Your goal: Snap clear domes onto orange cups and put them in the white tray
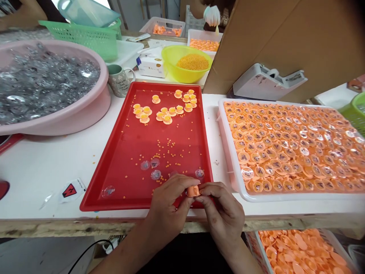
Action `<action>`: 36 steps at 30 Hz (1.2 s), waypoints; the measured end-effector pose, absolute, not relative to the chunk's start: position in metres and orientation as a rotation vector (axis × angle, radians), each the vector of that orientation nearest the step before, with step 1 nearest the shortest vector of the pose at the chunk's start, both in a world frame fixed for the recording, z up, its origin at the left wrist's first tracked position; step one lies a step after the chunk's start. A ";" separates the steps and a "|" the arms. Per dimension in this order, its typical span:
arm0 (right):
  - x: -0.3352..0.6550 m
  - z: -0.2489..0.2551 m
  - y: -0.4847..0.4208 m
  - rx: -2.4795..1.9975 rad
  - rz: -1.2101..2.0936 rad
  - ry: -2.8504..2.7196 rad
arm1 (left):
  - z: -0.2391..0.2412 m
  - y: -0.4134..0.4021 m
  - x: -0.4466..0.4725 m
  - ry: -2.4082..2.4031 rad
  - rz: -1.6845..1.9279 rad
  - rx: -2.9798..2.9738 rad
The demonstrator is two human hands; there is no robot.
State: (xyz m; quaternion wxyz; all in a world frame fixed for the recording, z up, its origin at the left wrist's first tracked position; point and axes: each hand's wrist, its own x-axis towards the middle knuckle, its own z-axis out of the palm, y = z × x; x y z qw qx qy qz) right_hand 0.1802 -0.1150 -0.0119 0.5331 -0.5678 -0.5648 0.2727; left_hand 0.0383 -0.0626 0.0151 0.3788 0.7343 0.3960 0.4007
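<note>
While both hands pinch one small orange cup (193, 190) at the red tray's (119, 152) near edge, left hand (167, 209) grips its left side, right hand (224, 213) its right. Tray's middle is mostly open; filled cups (165, 108) cluster at its far edge, clear lids (151, 164) lie near the hands.

White worktable (40, 167) with worn wooden edge, tall cardboard panel (285, 38) behind.

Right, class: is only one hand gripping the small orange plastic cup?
No, the left hand and the right hand both pinch the small orange plastic cup between their fingertips.

Mug (119, 80) lettering is unreadably small; a sticker (71, 189) bears a red triangle sign.
</note>
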 end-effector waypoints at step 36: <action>0.186 -0.012 -0.113 -1.417 0.737 -1.374 | 0.001 -0.067 0.038 0.941 0.975 1.813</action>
